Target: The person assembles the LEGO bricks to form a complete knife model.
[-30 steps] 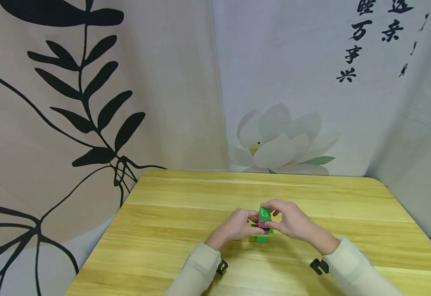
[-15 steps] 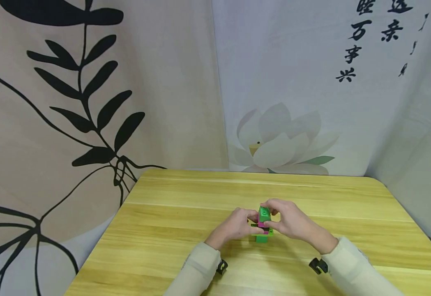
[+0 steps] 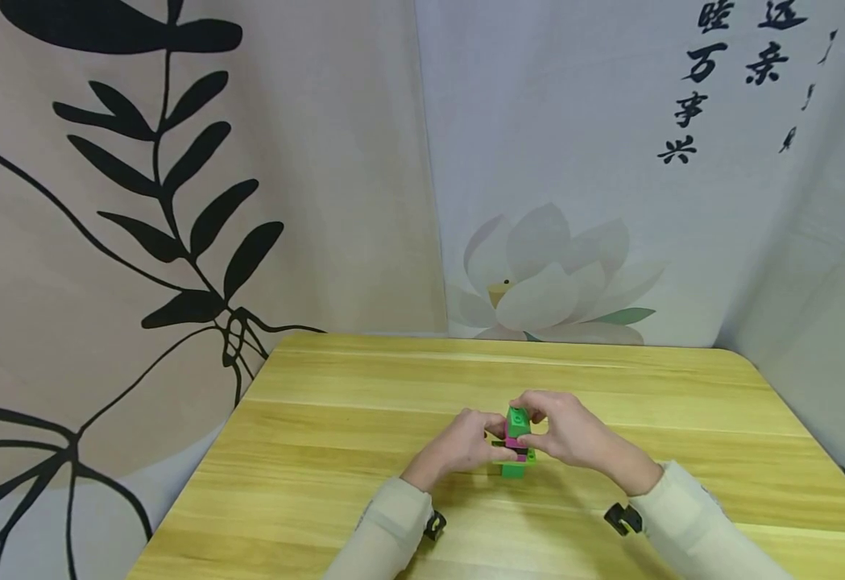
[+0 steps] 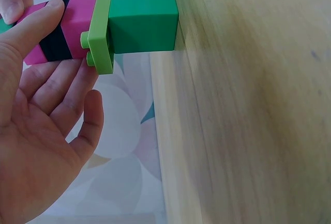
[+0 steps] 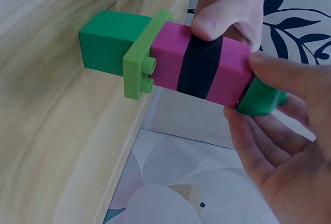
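Both hands hold one stack of toy building bricks upright on the wooden table. At its base is a green brick point(image 4: 145, 19), topped by a lime-green plate point(image 4: 102, 30) with studs showing at one side. Above come a pink brick point(image 5: 169, 53), a black brick point(image 5: 200, 66), another pink brick point(image 5: 227, 79) and a sloped green brick point(image 5: 258, 99). My left hand point(image 3: 458, 443) grips the pink and black middle, its thumb over the black brick. My right hand point(image 3: 574, 431) pinches the upper end, thumb near the seam between the pink and sloped green bricks.
The wooden table point(image 3: 321, 483) has its far edge along a light cloth backdrop point(image 3: 335, 201) printed with black leaves, a lotus and writing. Another light cloth point(image 3: 821, 266) hangs by the right side. Dark wrist mounts point(image 3: 623, 519) sit at the sleeves.
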A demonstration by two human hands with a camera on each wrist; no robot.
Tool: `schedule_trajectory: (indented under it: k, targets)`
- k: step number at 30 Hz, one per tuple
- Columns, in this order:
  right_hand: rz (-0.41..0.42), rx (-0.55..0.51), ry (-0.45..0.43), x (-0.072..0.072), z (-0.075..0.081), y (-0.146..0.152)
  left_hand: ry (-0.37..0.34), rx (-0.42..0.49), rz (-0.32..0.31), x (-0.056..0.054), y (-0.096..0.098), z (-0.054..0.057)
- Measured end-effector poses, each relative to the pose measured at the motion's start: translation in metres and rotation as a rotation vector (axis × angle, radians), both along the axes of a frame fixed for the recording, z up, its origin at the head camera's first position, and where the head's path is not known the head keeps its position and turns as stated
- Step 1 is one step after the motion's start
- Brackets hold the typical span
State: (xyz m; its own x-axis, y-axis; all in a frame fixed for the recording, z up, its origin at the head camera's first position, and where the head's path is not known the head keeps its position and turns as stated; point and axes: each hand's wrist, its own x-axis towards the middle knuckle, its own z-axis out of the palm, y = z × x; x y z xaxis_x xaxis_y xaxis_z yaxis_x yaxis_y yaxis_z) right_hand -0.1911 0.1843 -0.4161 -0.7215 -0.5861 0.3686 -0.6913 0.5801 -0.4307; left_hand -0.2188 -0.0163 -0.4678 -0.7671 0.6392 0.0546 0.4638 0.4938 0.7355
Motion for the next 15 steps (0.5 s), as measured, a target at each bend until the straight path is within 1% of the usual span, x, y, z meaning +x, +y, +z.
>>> schedule_trajectory:
  k: [3, 9, 11, 13, 15]
  targets:
    - [0.009, 0.004, 0.023, 0.0003, 0.0, 0.0001, 0.0, -0.001, 0.001, 0.0004, -0.0002, 0.0004]
    - [0.041, -0.011, 0.131, 0.0014, -0.004, -0.0016, 0.014, -0.011, 0.0, 0.0006, -0.0003, 0.0003]
    - [0.048, -0.009, 0.155, 0.0021, -0.0047, -0.0024, 0.019, -0.012, -0.001, 0.0006, -0.0004, 0.0004]
    - [0.044, -0.007, 0.155, 0.0029, -0.0047, -0.003, 0.021, -0.014, 0.001, 0.0007, -0.0003, 0.0001]
    - [0.031, -0.011, 0.131, 0.0036, -0.0048, -0.0026, 0.012, -0.009, 0.003, 0.0011, 0.0001, -0.0003]
